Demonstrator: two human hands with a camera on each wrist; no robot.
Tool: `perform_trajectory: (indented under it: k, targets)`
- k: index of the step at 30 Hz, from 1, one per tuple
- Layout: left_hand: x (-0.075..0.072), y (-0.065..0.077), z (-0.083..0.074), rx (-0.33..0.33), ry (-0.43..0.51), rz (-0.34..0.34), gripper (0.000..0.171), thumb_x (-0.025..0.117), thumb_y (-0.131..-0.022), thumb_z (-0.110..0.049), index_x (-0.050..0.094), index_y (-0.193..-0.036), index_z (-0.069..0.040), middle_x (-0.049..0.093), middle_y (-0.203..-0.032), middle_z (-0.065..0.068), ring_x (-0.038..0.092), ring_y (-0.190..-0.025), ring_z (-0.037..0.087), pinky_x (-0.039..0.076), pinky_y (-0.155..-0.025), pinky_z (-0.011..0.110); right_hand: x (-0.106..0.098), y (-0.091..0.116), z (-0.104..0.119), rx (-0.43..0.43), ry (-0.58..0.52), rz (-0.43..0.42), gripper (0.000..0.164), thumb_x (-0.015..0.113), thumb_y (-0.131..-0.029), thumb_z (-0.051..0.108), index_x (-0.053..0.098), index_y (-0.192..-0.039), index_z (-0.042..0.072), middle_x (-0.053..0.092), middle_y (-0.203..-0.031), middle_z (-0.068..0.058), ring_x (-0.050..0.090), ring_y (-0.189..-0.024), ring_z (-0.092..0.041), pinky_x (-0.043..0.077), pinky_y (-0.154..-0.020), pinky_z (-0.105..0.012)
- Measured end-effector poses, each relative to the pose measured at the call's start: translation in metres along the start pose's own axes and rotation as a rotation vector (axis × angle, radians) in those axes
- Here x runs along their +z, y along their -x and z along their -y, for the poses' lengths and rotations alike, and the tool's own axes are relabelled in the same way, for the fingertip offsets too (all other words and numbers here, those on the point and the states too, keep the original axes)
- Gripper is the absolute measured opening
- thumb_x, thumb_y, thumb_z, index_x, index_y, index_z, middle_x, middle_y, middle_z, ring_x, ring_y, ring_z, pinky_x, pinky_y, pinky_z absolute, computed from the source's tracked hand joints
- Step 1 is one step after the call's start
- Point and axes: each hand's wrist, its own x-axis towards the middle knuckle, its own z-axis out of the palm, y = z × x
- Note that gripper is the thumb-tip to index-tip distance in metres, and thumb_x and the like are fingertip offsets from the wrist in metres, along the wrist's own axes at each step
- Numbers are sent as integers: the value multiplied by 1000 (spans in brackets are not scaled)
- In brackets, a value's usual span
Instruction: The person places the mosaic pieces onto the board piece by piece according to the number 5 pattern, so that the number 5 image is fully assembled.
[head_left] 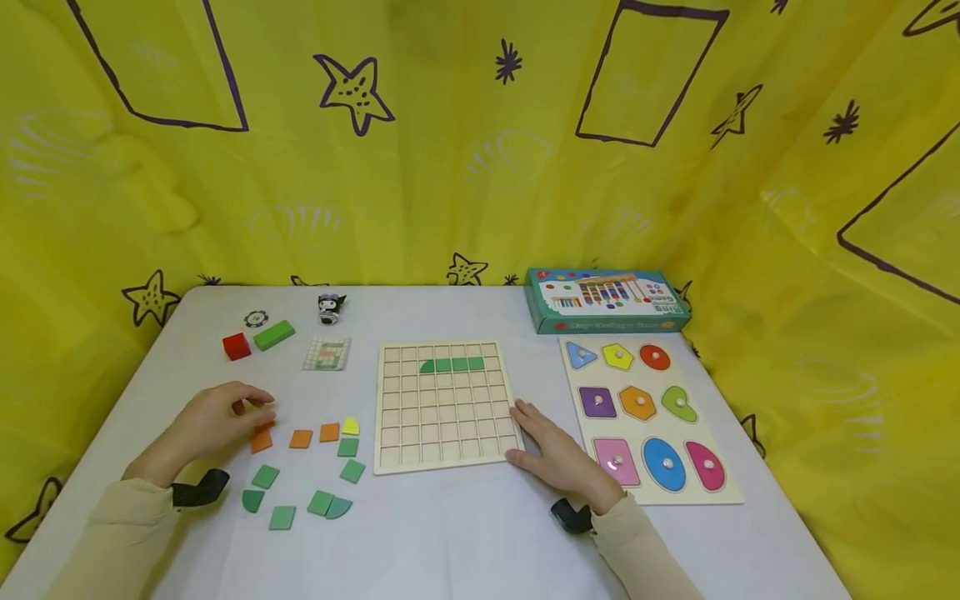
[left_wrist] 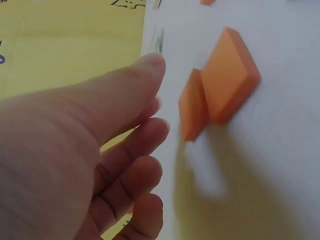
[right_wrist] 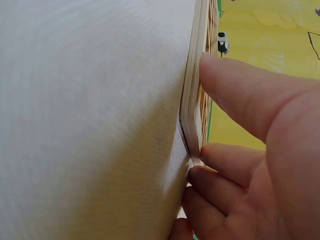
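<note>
My left hand (head_left: pixel 217 421) hovers at the left, over a pair of orange square tiles (head_left: pixel 260 441). In the left wrist view its thumb and loosely bent fingers hold nothing, and the two tiles (left_wrist: pixel 227 75) lie just beyond the fingertips, one overlapping the other. On the right, my right hand (head_left: pixel 558 454) rests against the lower right corner of a wooden grid board (head_left: pixel 442 425). Its thumb (right_wrist: pixel 225 75) and fingertips touch the board's edge in the right wrist view. Near the board's top, a green quarter-round tile (head_left: pixel 427 367) and several green squares (head_left: pixel 461 364) form a row.
Two orange squares (head_left: pixel 301 438), a yellow quarter-round (head_left: pixel 350 426) and several green tiles (head_left: pixel 282 517) lie left of the board. Behind them are a pattern card (head_left: pixel 327 354), red block (head_left: pixel 236 347), green block (head_left: pixel 274 335), chip (head_left: pixel 257 318) and figurine (head_left: pixel 330 308). Rightward are a shape puzzle (head_left: pixel 660 421) and box (head_left: pixel 607 300).
</note>
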Motion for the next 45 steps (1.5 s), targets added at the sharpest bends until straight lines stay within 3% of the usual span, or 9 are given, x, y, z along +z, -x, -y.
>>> perform_trajectory:
  k: [4,11,34,39,45]
  targets:
    - [-1,8,8,15,-2,-11,39,77,-85,-35,72,-107,-4,63,-92,0,50,-81,22,44,-67,34,0,0,0,1,-3,-5,69,66,-95,28,34,-150,1,23,-158,-13,17,-144,-29,21,-112,-47]
    - [-2,15,14,19,-14,3,31,80,-82,-23,72,-105,-5,62,-95,3,50,-83,23,45,-69,35,1,1,-1,-5,-3,1,70,66,-95,28,33,-150,1,22,-158,-13,17,-145,-30,21,-112,-47]
    - [-5,12,17,7,-55,27,38,80,-81,-29,70,-104,-2,60,-94,6,49,-83,26,45,-71,40,3,-1,-1,-35,-27,3,69,64,-96,28,33,-149,-3,22,-157,-17,17,-144,-34,20,-111,-50]
    - [-6,7,8,-18,-38,23,38,76,-86,-30,68,-107,1,60,-90,8,49,-81,27,45,-67,39,2,-1,0,-29,-8,0,69,65,-96,28,33,-149,-2,23,-157,-16,17,-144,-33,21,-111,-49]
    - [2,-14,-21,51,3,-13,35,77,-86,-28,70,-108,-2,56,-78,0,47,-73,20,40,-54,28,0,-1,0,-31,-8,-7,69,65,-96,28,34,-149,-3,23,-157,-16,18,-144,-33,21,-111,-50]
